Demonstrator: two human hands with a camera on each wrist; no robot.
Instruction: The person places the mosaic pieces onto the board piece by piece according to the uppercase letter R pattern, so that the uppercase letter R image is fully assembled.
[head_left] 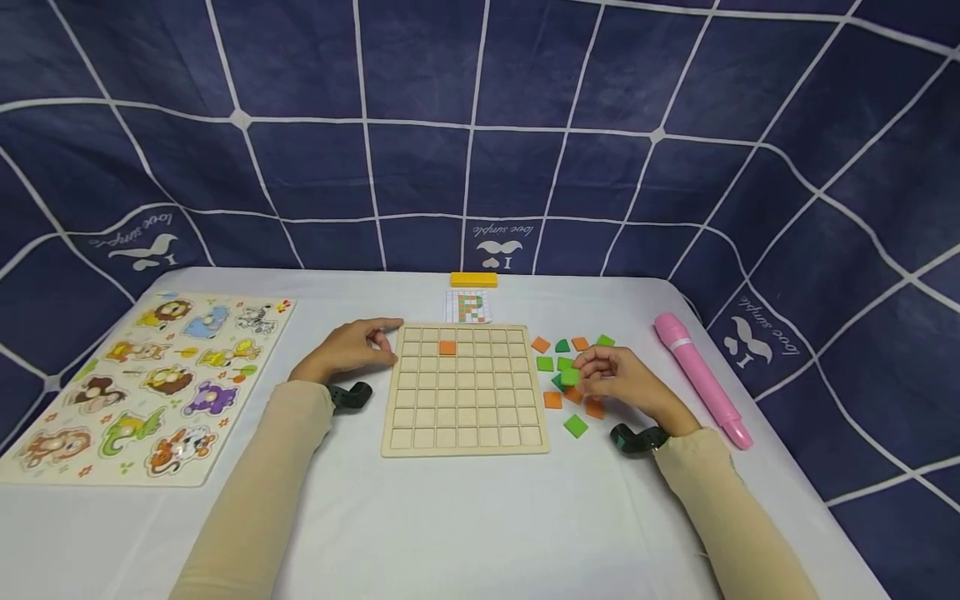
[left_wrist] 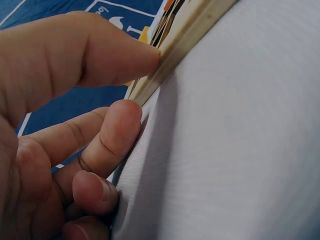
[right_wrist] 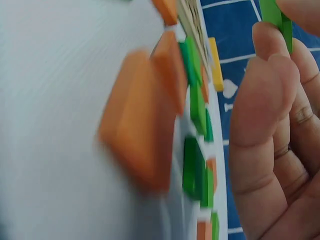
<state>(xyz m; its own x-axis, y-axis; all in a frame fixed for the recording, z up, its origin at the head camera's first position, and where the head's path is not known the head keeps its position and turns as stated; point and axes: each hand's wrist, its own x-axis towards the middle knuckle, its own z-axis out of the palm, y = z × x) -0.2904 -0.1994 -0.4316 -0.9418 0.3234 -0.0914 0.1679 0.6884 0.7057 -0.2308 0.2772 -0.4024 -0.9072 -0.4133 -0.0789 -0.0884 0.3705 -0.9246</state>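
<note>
A square wooden grid board (head_left: 465, 451) lies mid-table, with one orange square tile (head_left: 447, 347) in its upper rows. My left hand (head_left: 348, 348) touches the board's left side, the thumb on the edge and the index finger at the far left corner. In the left wrist view a thumb (left_wrist: 117, 57) presses the wooden rim, with other fingers loosely bent below. Right of the board, my right hand (head_left: 626, 382) pinches a green square tile (head_left: 570, 377) above the loose pieces. Among these are a green tile (head_left: 576, 426), an orange tile (head_left: 552, 401) and a dark green triangle (head_left: 562, 346).
Behind the board lie a small pattern card (head_left: 472, 307) and a yellow block (head_left: 474, 280). An animal puzzle board (head_left: 210, 350) occupies the left side. A pink microphone-shaped toy (head_left: 705, 379) lies at the right, near a dark blue curtain (head_left: 825, 250).
</note>
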